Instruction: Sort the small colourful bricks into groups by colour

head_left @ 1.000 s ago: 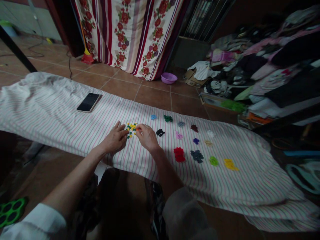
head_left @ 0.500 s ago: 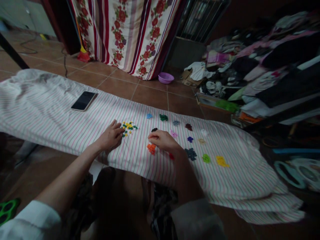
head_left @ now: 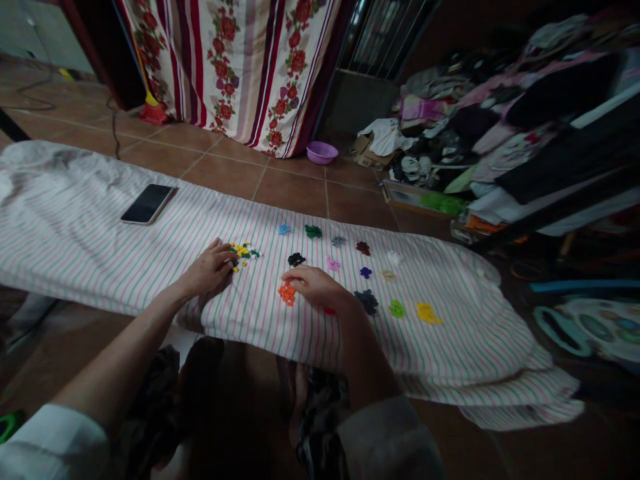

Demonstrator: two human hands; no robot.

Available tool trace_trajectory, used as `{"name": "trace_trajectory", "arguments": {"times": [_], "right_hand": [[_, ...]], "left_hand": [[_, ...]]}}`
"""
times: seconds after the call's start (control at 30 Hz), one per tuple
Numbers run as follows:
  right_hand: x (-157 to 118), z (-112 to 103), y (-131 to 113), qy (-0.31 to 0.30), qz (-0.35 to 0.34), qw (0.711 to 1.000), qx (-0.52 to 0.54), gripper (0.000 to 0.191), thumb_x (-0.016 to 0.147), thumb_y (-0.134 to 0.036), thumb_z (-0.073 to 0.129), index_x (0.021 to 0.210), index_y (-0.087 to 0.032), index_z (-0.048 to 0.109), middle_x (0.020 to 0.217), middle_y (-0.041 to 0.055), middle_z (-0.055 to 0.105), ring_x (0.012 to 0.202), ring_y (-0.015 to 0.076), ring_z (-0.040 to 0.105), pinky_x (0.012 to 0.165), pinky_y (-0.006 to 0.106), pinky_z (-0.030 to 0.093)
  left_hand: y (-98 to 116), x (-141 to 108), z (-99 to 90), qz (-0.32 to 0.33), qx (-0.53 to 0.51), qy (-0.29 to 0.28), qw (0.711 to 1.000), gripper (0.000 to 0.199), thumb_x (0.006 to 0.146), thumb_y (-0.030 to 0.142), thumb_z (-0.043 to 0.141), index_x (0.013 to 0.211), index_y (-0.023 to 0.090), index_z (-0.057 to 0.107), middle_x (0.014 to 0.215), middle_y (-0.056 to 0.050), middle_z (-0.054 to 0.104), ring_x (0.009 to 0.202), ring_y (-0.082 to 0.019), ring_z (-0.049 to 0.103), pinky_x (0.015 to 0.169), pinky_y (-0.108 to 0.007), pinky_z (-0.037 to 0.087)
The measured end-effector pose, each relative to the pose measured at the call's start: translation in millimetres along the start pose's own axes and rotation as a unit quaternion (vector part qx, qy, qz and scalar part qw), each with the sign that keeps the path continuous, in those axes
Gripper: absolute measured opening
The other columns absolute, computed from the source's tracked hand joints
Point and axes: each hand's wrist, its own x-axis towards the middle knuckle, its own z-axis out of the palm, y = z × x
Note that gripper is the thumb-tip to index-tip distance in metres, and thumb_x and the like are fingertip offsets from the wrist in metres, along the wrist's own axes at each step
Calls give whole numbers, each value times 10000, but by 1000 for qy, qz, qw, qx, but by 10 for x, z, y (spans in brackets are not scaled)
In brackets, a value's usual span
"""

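My left hand [head_left: 209, 268] rests on the cloth with its fingers stretched out. Its fingertips touch the left side of a mixed pile of small yellow, green and white pieces [head_left: 244, 251]. Over a cluster of small orange pieces [head_left: 287, 293] is my right hand [head_left: 320, 285], thumb and fingers drawn together at its upper edge. Whatever is between those fingertips is too small to make out. Just beyond lies a group of black pieces [head_left: 296, 259]. Red pieces [head_left: 330, 311] show partly from under my right wrist.
More colour groups lie rightward on the striped cloth [head_left: 200, 213], among them dark green [head_left: 313, 231], pink [head_left: 333, 264], dark grey [head_left: 367, 301], lime [head_left: 397, 308] and yellow pieces [head_left: 428, 313]. A phone [head_left: 148, 204] lies left. Beyond stand a purple basin [head_left: 322, 153] and heaped clothes [head_left: 480, 127].
My right hand has moved slightly back from the black pieces and down over the orange ones, uncovering more of the black group. My left hand stays at the mixed pile. The view has shifted a little.
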Motion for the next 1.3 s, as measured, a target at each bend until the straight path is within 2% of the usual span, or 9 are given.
{"name": "trace_trajectory", "arguments": {"times": [0.1, 0.2, 0.3, 0.4, 0.53, 0.7, 0.8, 1.03, 1.3], "right_hand": [[-14, -2, -10, 22, 1, 1000, 6, 331, 831, -124, 447, 1018, -198, 710, 1040, 50, 701, 962, 169, 612, 859, 274, 433], [4, 9, -23, 54, 4, 999, 4, 290, 843, -139, 466, 983, -201, 713, 981, 44, 710, 913, 167, 621, 809, 272, 433], [68, 42, -42, 88, 2, 996, -1, 261, 854, -142, 476, 961, -191, 710, 946, 42, 710, 878, 157, 624, 788, 264, 430], [187, 111, -71, 117, -10, 993, -6, 251, 861, -130, 483, 965, -184, 705, 966, 52, 703, 902, 155, 620, 824, 271, 432], [387, 242, -129, 139, -32, 990, -11, 248, 865, -121, 484, 981, -166, 698, 992, 75, 679, 946, 162, 607, 880, 292, 437], [594, 394, -178, 166, -47, 985, -11, 316, 843, -76, 456, 1048, -171, 676, 1085, 83, 640, 1021, 158, 578, 943, 306, 428], [683, 459, -199, 177, -46, 983, -28, 384, 840, -65, 434, 1134, -195, 644, 1159, 76, 626, 1076, 169, 555, 981, 331, 407], [812, 534, -259, 188, -5, 978, -96, 354, 845, -75, 448, 1120, -187, 641, 1061, 96, 647, 986, 201, 553, 929, 352, 403], [794, 525, -314, 182, 46, 977, -96, 318, 847, -97, 467, 1102, -181, 639, 1001, 100, 627, 920, 199, 571, 839, 311, 428]], "left_hand": [[13, -5, -30, -10, -5, -3, 1000, 345, 892, 328, 376, 1085, 186, 625, 1248, -94, 611, 1247, -226, 484, 1144, -536, 240], [-9, -42, -74, -15, 6, 0, 1000, 408, 852, 420, 469, 1147, 164, 589, 1258, -112, 599, 1249, -249, 477, 1133, -516, 263], [-62, -107, -121, -23, 39, 6, 999, 506, 770, 469, 587, 1152, 136, 586, 1215, -138, 612, 1212, -286, 492, 1084, -487, 336], [-105, -171, -145, -38, 69, 15, 997, 471, 743, 479, 630, 1092, 163, 621, 1146, -131, 638, 1116, -289, 536, 989, -471, 415], [-92, -210, -131, -74, 85, 26, 993, 412, 747, 468, 645, 1051, 189, 645, 1060, -113, 642, 1017, -269, 564, 911, -438, 462], [-50, -197, -79, -136, 25, 16, 990, 441, 785, 396, 604, 1180, 202, 573, 1120, -91, 562, 804, -166, 615, 794, -352, 516], [-49, -183, -45, -131, -10, 20, 991, 451, 787, 360, 592, 1210, 210, 546, 1118, -76, 541, 745, -136, 611, 775, -337, 522], [-87, -211, 16, -93, -49, 38, 994, 434, 799, 339, 568, 1214, 214, 544, 1101, -73, 548, 784, -151, 612, 796, -349, 523], [-21, -189, -46, -102, -35, 21, 994, 389, 833, 370, 505, 1172, 192, 573, 1102, -88, 565, 917, -200, 625, 848, -360, 510]]}}
